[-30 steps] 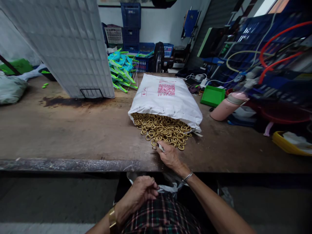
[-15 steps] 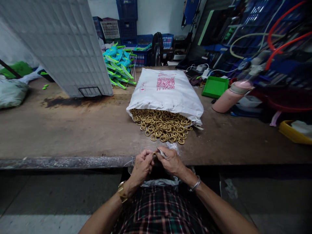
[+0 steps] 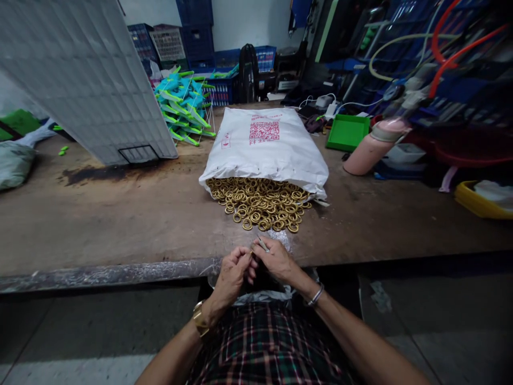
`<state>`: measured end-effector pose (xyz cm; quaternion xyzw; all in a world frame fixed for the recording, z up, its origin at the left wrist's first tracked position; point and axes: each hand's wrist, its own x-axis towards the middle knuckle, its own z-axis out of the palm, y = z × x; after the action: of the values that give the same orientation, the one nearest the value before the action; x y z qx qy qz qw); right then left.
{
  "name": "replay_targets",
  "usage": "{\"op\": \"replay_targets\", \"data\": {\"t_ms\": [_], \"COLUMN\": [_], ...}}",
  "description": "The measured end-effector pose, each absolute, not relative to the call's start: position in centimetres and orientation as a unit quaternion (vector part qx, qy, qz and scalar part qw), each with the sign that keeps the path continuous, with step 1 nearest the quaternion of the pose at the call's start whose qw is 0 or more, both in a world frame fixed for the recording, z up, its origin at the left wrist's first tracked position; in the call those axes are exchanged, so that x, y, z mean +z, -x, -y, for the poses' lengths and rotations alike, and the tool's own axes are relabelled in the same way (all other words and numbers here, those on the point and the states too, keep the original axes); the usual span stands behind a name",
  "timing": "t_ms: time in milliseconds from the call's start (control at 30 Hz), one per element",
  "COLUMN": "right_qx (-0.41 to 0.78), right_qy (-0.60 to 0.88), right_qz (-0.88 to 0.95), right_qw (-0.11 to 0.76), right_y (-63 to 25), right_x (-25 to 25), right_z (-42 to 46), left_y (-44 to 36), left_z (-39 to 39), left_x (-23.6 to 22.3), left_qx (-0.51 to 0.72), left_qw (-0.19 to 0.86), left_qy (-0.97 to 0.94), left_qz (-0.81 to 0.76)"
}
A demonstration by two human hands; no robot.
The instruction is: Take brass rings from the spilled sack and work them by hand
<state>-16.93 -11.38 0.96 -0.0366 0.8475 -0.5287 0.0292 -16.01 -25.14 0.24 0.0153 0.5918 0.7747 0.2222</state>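
Note:
At the front edge of the bench, my left hand (image 3: pixel 233 271) is closed, pinching a brass-coloured ring (image 3: pixel 251 253) between thumb and forefinger. Close against it, my right hand (image 3: pixel 279 262) grips a slim, pale tool (image 3: pixel 263 244) with a dark pointed tip; its exact kind is too small to tell. The fingertips of both hands meet around the ring, which they mostly hide. Just beyond lies a heap of brass-coloured rings (image 3: pixel 260 206), spilling from the open mouth of a white sack (image 3: pixel 236 149) with red print.
A tall pale ribbed panel (image 3: pixel 100 80) stands on the wooden bench (image 3: pixel 100 224) to the left, beside teal and green plastic pieces (image 3: pixel 184 107). Right of the sack are a green tray (image 3: pixel 348 132), a pink bottle (image 3: pixel 364 152) with orange hose above, and a yellow container (image 3: pixel 476 200).
My right hand has drawn back from the ring heap to my left hand, which rose from my lap to meet it. Both now work on one ring at the bench edge.

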Motion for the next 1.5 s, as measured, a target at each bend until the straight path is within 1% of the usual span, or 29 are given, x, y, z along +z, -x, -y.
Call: {"op": "replay_targets", "data": {"t_ms": [133,267,333,400,467,600,733,1300,1500], "right_qx": [-0.508,-0.536,-0.531,-0.488,-0.42,-0.3,-0.239,-0.159,-0.129], "right_qy": [0.046,0.05,0.044,0.03,0.037,0.117,0.126,0.132,0.111], "right_qz": [-0.86,-0.843,-0.846,-0.872,-0.906,-0.947,-0.963,-0.978,-0.985], "right_qw": [0.007,0.005,-0.006,-0.029,-0.041,-0.023,-0.012,0.038,0.027], "right_y": [16.9,16.9,16.9,16.8,16.6,15.9,15.7,16.0,17.0], "right_x": [0.9,1.3,1.4,1.3,1.0,0.6,0.7,1.7,1.6], "right_z": [11.6,11.6,11.5,11.3,11.1,11.0,11.3,11.8,11.4], "left_y": [16.0,16.0,15.9,15.9,15.9,16.2,16.3,16.3,15.3], "left_z": [25.2,25.4,25.3,25.3,25.3,25.4,25.6,25.7,26.1], "left_x": [0.3,0.3,0.3,0.2,0.2,0.1,-0.1,-0.6,1.1], "left_qx": [0.772,0.787,0.798,0.806,0.809,0.811,0.804,0.772,0.766], "left_qw": [0.239,0.242,0.24,0.237,0.232,0.215,0.208,0.189,0.195], "left_qy": [-0.019,-0.019,-0.019,-0.015,-0.011,-0.012,-0.012,-0.008,-0.055], "left_qz": [-0.589,-0.567,-0.552,-0.543,-0.539,-0.545,-0.558,-0.606,-0.61]}}
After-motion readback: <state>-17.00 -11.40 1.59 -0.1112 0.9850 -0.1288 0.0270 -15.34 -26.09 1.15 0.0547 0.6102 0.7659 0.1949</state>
